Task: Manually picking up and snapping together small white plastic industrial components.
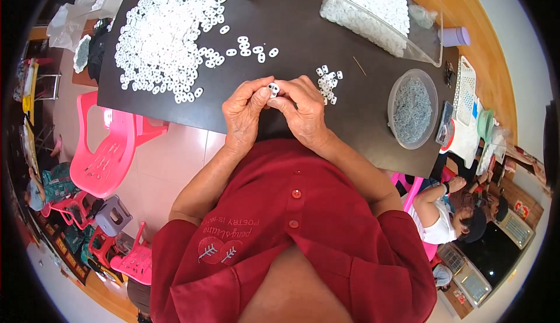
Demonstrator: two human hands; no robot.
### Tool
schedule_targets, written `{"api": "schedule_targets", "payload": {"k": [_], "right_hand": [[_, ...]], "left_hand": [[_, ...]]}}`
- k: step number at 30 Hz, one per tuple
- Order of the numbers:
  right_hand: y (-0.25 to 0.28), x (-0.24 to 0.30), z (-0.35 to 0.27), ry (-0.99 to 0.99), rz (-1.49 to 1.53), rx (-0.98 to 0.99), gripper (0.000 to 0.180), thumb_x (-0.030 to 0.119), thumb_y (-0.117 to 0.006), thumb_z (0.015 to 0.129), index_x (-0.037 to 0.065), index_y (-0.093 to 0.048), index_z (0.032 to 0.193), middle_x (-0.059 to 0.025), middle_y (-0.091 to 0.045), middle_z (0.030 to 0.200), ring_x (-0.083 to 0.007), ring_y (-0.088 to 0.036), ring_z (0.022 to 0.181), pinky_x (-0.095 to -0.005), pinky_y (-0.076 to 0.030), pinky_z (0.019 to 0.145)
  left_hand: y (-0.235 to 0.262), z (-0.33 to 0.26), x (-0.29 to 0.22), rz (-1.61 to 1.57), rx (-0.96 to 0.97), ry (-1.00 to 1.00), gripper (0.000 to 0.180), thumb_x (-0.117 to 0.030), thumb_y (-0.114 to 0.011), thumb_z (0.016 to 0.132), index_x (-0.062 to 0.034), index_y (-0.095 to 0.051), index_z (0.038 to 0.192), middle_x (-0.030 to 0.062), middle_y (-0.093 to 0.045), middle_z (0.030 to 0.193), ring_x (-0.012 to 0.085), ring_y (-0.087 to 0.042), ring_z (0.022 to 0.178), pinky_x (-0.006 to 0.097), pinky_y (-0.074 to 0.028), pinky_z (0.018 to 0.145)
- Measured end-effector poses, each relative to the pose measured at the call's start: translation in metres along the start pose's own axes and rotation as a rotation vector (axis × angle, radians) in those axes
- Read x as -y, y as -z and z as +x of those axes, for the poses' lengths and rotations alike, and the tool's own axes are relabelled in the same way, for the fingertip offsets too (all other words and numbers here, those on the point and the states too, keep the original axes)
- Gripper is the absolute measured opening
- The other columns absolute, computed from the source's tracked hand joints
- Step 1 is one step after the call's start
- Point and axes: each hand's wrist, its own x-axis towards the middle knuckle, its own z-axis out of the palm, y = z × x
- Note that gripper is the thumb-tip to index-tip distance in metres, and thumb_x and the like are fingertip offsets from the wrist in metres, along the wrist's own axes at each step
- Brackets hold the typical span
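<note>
Left hand (244, 110) pinched small white piece (273, 90) with dark holes between thumb and fingers; right hand (301, 110) pinched same piece from other side. Piece sat between both hands, over tabletop (291, 22) near its close edge. Large heap of white two-holed pieces (157, 43) lay leftward, small cluster (329, 84) just beyond right hand. Clear bowl (412, 142) of greyish bits (413, 110) stood farther right.

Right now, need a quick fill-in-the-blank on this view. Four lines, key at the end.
1. The left hand and right hand hold a small piece coloured mostly ____.
2. The large loose pile lies on the table's ____ (left/right) side.
3. The clear bowl of greyish bits has a ____ (round/square) rim.
4. The chair left of the table is coloured ____.

Missing words: white; left; round; pink.
</note>
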Motion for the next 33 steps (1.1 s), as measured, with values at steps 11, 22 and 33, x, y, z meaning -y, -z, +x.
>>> {"api": "schedule_targets", "payload": {"k": [11,22,33], "right_hand": [[-0.003,0.001,0.004,0.094,-0.030,-0.007,0.029,0.003,-0.070,0.070,0.000,-0.062,0.097,-0.0068,-0.062,0.077,-0.0200,-0.053,0.067,-0.0300,-0.044,0.058],[0.003,0.021,0.018,0.298,-0.045,-0.122,0.028,0.008,-0.071,0.070,-0.004,-0.061,0.093,-0.0083,-0.059,0.073,-0.0214,-0.051,0.061,-0.0303,-0.041,0.053],[0.001,0.025,0.021,0.326,-0.037,-0.117,0.026,0.006,-0.068,0.074,-0.004,-0.059,0.097,-0.0093,-0.060,0.075,-0.0225,-0.052,0.063,-0.0311,-0.042,0.053]], "left_hand": [[-0.006,-0.003,0.001,-0.057,-0.058,-0.061,0.020,-0.016,-0.055,0.091,0.0014,-0.060,0.100,0.0008,-0.058,0.085,0.0054,-0.050,0.074,0.019,-0.044,0.067],[-0.017,-0.011,-0.029,-0.064,-0.106,-0.147,0.021,-0.018,-0.057,0.090,0.0010,-0.060,0.100,-0.0011,-0.054,0.086,0.0040,-0.044,0.077,0.019,-0.037,0.074],[-0.017,-0.012,-0.033,-0.087,-0.108,-0.187,0.021,-0.015,-0.053,0.092,0.0017,-0.057,0.103,0.0009,-0.055,0.089,0.0054,-0.046,0.077,0.020,-0.040,0.070]]}}
